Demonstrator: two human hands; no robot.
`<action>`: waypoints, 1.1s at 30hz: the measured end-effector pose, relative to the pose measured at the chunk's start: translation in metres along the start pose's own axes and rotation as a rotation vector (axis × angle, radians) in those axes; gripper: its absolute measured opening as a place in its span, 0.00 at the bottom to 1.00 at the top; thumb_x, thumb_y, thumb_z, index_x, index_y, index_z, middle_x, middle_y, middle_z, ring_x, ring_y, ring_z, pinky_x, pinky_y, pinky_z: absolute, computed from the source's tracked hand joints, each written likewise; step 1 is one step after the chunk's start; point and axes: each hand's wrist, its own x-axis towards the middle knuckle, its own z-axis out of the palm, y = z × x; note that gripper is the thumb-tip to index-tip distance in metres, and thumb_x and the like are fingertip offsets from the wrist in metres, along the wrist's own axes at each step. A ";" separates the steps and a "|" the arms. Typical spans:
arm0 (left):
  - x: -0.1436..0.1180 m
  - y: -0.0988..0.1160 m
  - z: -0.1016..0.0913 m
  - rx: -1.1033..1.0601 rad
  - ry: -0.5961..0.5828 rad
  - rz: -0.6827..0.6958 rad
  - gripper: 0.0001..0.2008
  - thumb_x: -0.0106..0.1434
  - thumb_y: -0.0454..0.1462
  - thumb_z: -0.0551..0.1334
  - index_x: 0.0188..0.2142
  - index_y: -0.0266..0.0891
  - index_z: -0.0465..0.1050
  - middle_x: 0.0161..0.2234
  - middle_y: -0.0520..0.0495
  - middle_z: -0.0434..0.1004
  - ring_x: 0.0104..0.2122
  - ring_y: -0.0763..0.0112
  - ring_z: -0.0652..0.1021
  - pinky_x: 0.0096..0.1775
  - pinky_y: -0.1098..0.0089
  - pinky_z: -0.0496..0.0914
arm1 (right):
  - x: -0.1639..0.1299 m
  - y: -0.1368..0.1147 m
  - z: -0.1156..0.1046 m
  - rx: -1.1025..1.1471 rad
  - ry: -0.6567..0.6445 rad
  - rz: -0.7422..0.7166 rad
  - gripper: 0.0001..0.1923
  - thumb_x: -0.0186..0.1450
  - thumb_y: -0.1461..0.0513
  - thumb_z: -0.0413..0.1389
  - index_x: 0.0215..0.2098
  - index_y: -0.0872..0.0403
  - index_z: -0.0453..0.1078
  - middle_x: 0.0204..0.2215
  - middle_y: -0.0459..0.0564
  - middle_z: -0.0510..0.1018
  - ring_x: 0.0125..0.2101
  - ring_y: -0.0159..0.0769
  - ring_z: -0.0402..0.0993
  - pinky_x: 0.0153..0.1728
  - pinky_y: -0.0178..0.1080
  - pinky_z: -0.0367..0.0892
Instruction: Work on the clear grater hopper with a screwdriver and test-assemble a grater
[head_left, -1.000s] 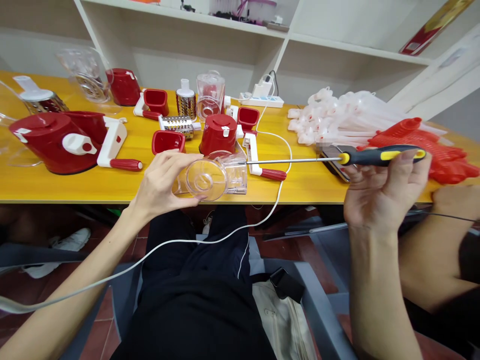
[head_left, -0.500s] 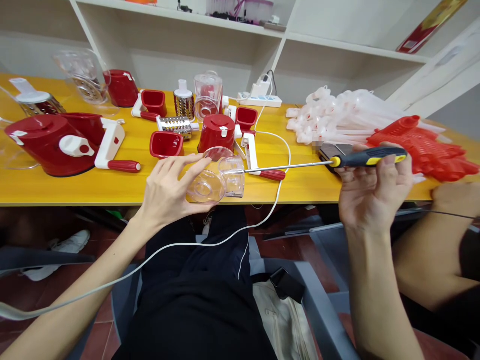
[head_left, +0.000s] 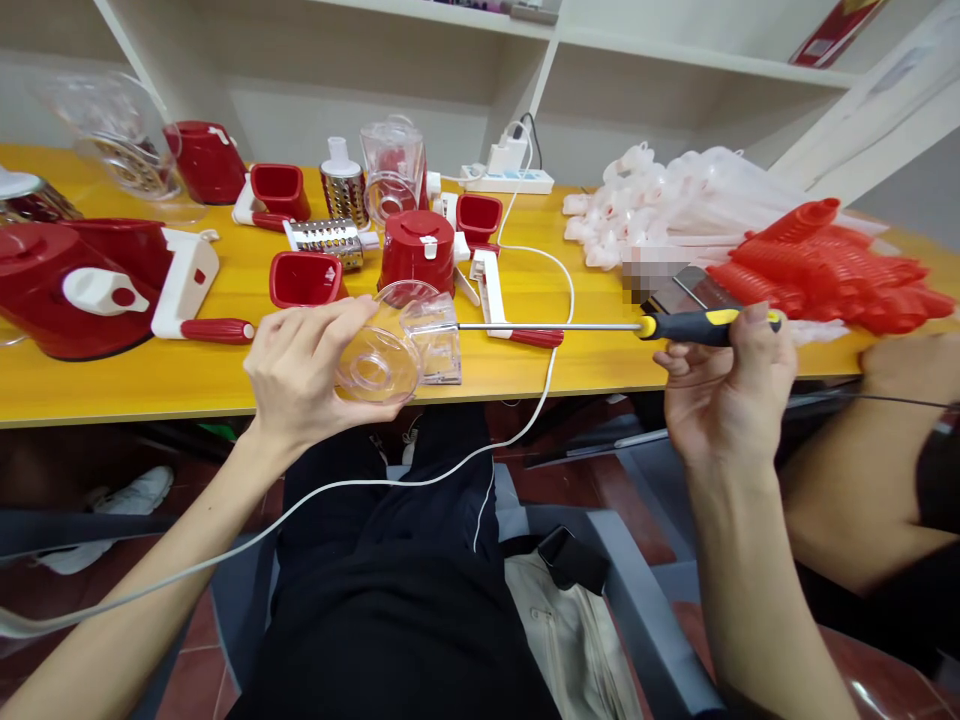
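My left hand [head_left: 304,375] is closed round a clear plastic grater housing [head_left: 379,360], held on its side over the table's front edge. Thumb and fingers grip its round end, and the square chute points right. In my right hand [head_left: 731,390] is a screwdriver [head_left: 694,328] with a black and yellow handle. Its long shaft runs level to the left, the tip at the housing's chute; whether it touches the plastic I cannot tell. Just behind the housing stand a red grater base [head_left: 418,250] and a white crank [head_left: 491,295] with a red handle.
Red grater parts [head_left: 90,290] and metal drum graters [head_left: 326,243] stand on the yellow table [head_left: 180,385]. Red mesh-like plastic pieces [head_left: 832,270] and white plastic pieces [head_left: 667,205] lie at right. A white cable [head_left: 420,488] crosses my lap. Another person's arm [head_left: 870,470] rests at right.
The view has shifted a little. The screwdriver is now more level, and my right hand's fingers sit differently on its handle. My left hand still holds the housing.
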 end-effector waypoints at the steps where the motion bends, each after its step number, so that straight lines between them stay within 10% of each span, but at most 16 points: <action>1: 0.000 0.000 0.000 -0.004 -0.007 -0.010 0.37 0.61 0.56 0.65 0.63 0.41 0.62 0.52 0.46 0.81 0.46 0.59 0.82 0.45 0.53 0.74 | -0.001 0.001 -0.001 0.003 0.003 0.000 0.43 0.47 0.37 0.61 0.43 0.58 0.50 0.26 0.35 0.62 0.20 0.14 0.65 0.23 0.22 0.65; 16: 0.002 0.000 -0.001 0.003 -0.034 -0.032 0.36 0.61 0.58 0.63 0.62 0.43 0.63 0.49 0.47 0.82 0.45 0.60 0.83 0.45 0.54 0.75 | -0.015 -0.010 -0.005 -0.018 -0.136 -0.146 0.32 0.57 0.45 0.57 0.54 0.45 0.52 0.48 0.41 0.71 0.44 0.15 0.77 0.39 0.28 0.79; 24: 0.002 0.001 -0.001 -0.002 -0.016 -0.020 0.36 0.60 0.57 0.65 0.61 0.41 0.64 0.48 0.46 0.83 0.45 0.60 0.83 0.44 0.54 0.76 | -0.006 -0.003 -0.005 -0.026 -0.033 -0.119 0.41 0.50 0.36 0.58 0.48 0.52 0.51 0.32 0.37 0.65 0.20 0.11 0.63 0.18 0.23 0.61; 33: 0.001 0.000 0.002 -0.124 0.017 -0.068 0.39 0.52 0.56 0.71 0.59 0.44 0.68 0.50 0.43 0.83 0.45 0.53 0.83 0.46 0.55 0.71 | -0.007 -0.005 -0.002 -0.008 0.043 -0.046 0.41 0.47 0.37 0.60 0.44 0.57 0.53 0.30 0.38 0.64 0.20 0.12 0.64 0.19 0.24 0.63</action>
